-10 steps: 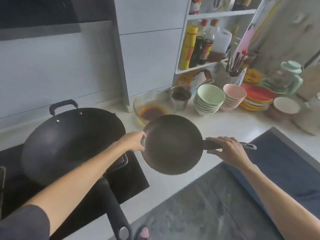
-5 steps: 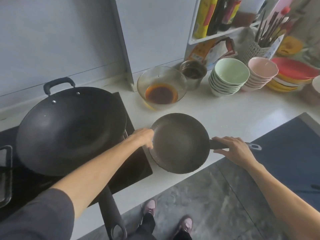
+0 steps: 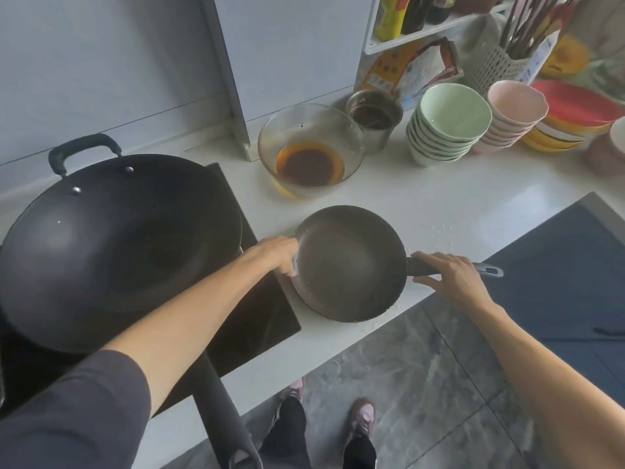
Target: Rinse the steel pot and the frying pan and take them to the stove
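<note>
The dark frying pan [image 3: 350, 262] sits on the white counter [image 3: 456, 204], its left edge right next to the black stove top [image 3: 257, 316]. Water drops cling to its rim. My left hand [image 3: 279, 253] pinches the pan's left rim with curled fingers. My right hand [image 3: 451, 275] lies over the pan's black handle, fingers on top and thumb on the near side; the handle's metal loop end [image 3: 490, 269] sticks out past it. No larger steel pot shows in this view.
A big black wok [image 3: 111, 242] fills the stove, its long handle [image 3: 220, 411] pointing toward me. Behind the pan stand a glass bowl of dark sauce [image 3: 309, 154], a small steel cup [image 3: 373, 118] and stacked bowls [image 3: 446, 126]. Chopstick holder and plates at the back right.
The pan has come down from the air and rests on the counter beside the stove. Both hands stay on it. My view has tilted downward.
</note>
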